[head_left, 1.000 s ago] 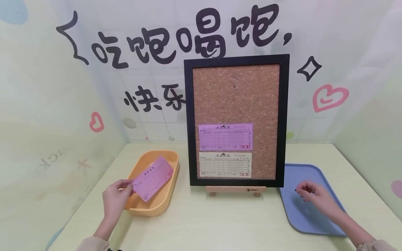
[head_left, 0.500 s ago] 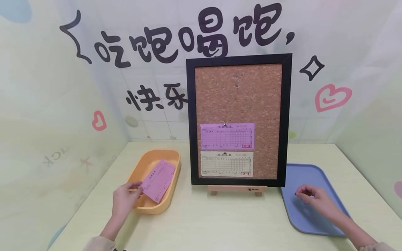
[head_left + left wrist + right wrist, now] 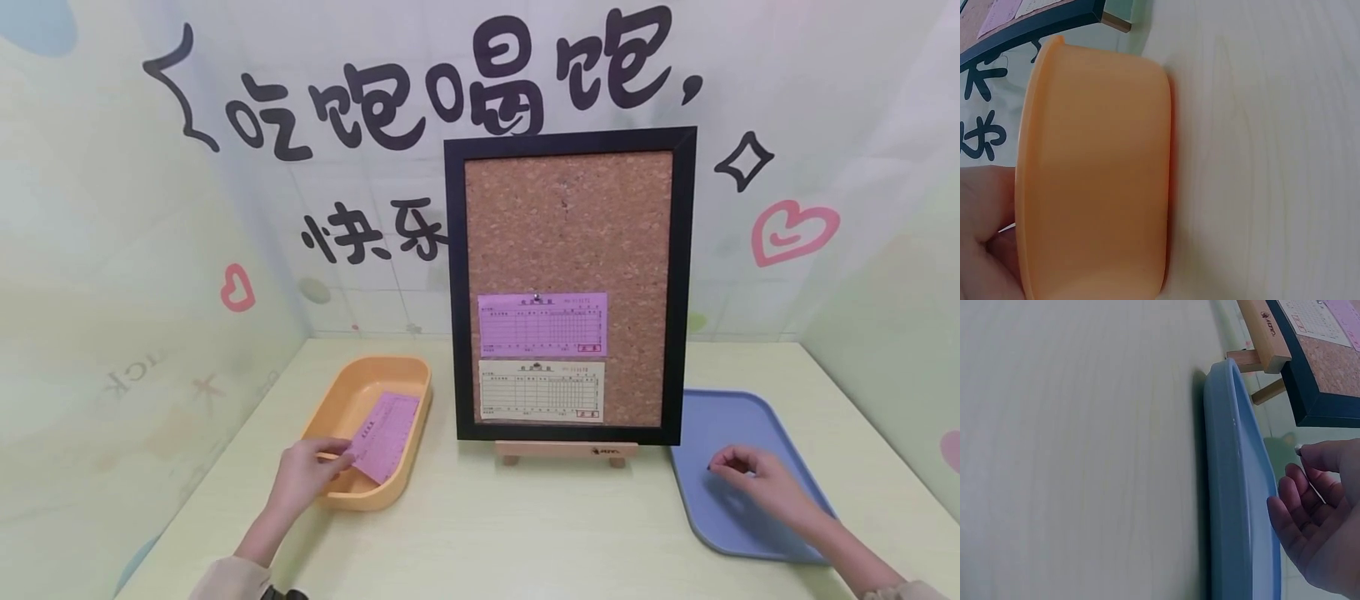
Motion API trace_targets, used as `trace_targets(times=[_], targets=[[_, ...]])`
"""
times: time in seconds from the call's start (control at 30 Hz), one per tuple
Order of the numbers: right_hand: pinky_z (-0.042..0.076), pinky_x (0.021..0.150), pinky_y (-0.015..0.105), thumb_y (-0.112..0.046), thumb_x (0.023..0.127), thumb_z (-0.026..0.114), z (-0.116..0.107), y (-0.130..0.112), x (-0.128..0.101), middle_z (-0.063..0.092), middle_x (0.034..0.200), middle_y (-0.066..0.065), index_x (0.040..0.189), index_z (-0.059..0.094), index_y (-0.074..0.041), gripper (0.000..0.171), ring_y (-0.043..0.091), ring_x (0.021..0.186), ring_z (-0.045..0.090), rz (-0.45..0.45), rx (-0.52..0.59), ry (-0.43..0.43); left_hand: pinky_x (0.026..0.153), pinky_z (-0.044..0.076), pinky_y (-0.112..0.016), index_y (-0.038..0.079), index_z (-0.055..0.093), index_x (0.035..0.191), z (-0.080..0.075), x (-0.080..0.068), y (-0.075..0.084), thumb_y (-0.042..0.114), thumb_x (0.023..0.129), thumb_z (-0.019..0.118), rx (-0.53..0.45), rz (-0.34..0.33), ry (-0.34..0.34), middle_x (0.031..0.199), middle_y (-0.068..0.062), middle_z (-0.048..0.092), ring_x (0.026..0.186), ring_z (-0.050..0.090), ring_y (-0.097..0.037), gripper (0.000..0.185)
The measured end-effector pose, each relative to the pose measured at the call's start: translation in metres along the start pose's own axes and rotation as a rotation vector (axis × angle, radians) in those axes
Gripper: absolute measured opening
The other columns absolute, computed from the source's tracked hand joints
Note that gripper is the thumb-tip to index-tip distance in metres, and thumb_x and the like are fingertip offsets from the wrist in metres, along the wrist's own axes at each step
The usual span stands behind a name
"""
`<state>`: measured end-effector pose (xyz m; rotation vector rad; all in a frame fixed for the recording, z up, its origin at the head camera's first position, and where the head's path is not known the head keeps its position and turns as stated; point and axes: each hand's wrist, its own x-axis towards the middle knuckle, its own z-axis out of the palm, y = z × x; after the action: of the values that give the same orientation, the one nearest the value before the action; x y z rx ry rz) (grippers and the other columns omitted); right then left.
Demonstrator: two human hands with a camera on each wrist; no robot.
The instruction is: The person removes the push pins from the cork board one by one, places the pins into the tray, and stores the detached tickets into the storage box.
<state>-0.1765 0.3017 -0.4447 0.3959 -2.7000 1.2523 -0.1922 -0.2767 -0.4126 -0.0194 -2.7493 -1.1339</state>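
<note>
There are two hands, two trays, three printed paper slips and one black-framed rectangular cork board [image 3: 566, 225]. Two of the slips are pink-purple and one is cream.

The loose pink-purple rectangular paper slip [image 3: 386, 433] lies slanting inside the deep orange rounded tray [image 3: 358, 393], just ahead and to the right of the left hand [image 3: 306, 473], whose thumb and fingers pinch its near edge. The right hand [image 3: 761, 482], well apart from that slip, hovers above the flat blue rounded tray [image 3: 720, 429] and pinches a tiny pale piece [image 3: 1299, 449] between thumb and forefinger.

Between the hands and beyond them, the board stands on a light wooden stand [image 3: 566, 452] on the pale worktop [image 3: 525, 533]; the pinned pink-purple slip [image 3: 543, 327] hangs just above the cream slip [image 3: 542, 395].

The left wrist view shows the orange tray's outer wall, which hides the loose slip that the head view shows. The right wrist view shows the tiny piece's rounded end, only a dark speck from the head.
</note>
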Motion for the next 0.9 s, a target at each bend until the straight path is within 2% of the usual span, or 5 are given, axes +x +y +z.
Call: trace_targets(times=[0.23, 0.53, 0.9], targets=[[0.043, 0.048, 0.022, -0.005, 0.086, 0.057, 0.001, 0.001, 0.001, 0.057, 0.071, -0.008, 0.086, 0.061, 0.002, 0.008, 0.002, 0.058, 0.048, 0.061, 0.027, -0.046, 0.057, 0.052, -0.024, -0.004, 0.069, 0.093, 0.001, 0.003, -0.001, 0.01, 0.077, 0.07, 0.124, 0.073, 0.008, 0.088, -0.016, 0.068, 0.071, 0.065, -0.022, 0.021], [0.042, 0.05, 0.021, -0.009, 0.087, 0.057, 0.003, 0.007, 0.005, 0.056, 0.074, 0.0, 0.088, 0.061, 0.002, 0.012, 0.001, 0.059, 0.044, 0.134, 0.009, -0.15, 0.055, 0.049, -0.023, -0.003, 0.069, 0.09, 0.004, 0.005, 0.002, 0.011, 0.076, 0.071, 0.16, 0.067, -0.014, 0.086, -0.013, 0.068, 0.068, 0.061, -0.017, 0.02], [0.042, 0.05, 0.021, -0.008, 0.085, 0.059, 0.002, 0.011, 0.01, 0.055, 0.071, -0.003, 0.084, 0.062, 0.0, 0.009, -0.001, 0.059, 0.043, 0.097, -0.016, -0.2, 0.055, 0.05, -0.024, -0.001, 0.068, 0.09, 0.005, 0.004, 0.003, 0.012, 0.078, 0.069, 0.19, 0.074, -0.022, 0.086, -0.012, 0.068, 0.067, 0.061, -0.016, 0.019]])
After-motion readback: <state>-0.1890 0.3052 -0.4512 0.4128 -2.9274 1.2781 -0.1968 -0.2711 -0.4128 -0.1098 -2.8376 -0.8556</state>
